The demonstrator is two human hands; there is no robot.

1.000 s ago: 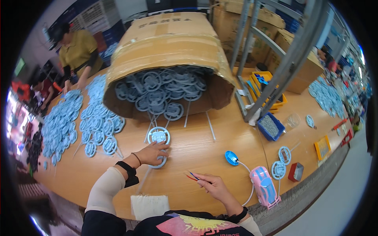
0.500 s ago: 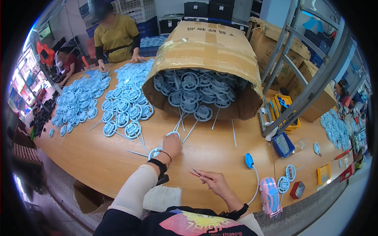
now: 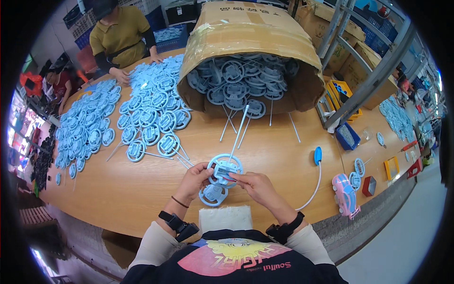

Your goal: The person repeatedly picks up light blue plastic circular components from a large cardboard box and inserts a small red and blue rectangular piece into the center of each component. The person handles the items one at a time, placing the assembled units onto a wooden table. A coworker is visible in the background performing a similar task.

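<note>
A light blue toy steering wheel (image 3: 226, 162) with a long thin stick is held up in front of me over the table. My left hand (image 3: 192, 182) is closed on its left rim, and the stick points away toward the carton. My right hand (image 3: 259, 186) is closed, its fingertips at the wheel's centre. They pinch a thin item with a red part, mostly hidden, whose kind I cannot make out. Just below the held wheel, a second blue wheel piece (image 3: 213, 196) lies on the table close to my left hand.
A large cardboard carton (image 3: 250, 35) lies on its side, full of wheels. Blue wheel heaps (image 3: 158, 106) cover the table's left. A co-worker (image 3: 120, 35) handles pieces there. To the right are a metal frame (image 3: 373, 71), a blue bin (image 3: 347, 136) and a pink toy car (image 3: 345, 196).
My left hand has brought a wheel from the table nearer to me. My right hand has moved up and left to meet it. The view has shifted.
</note>
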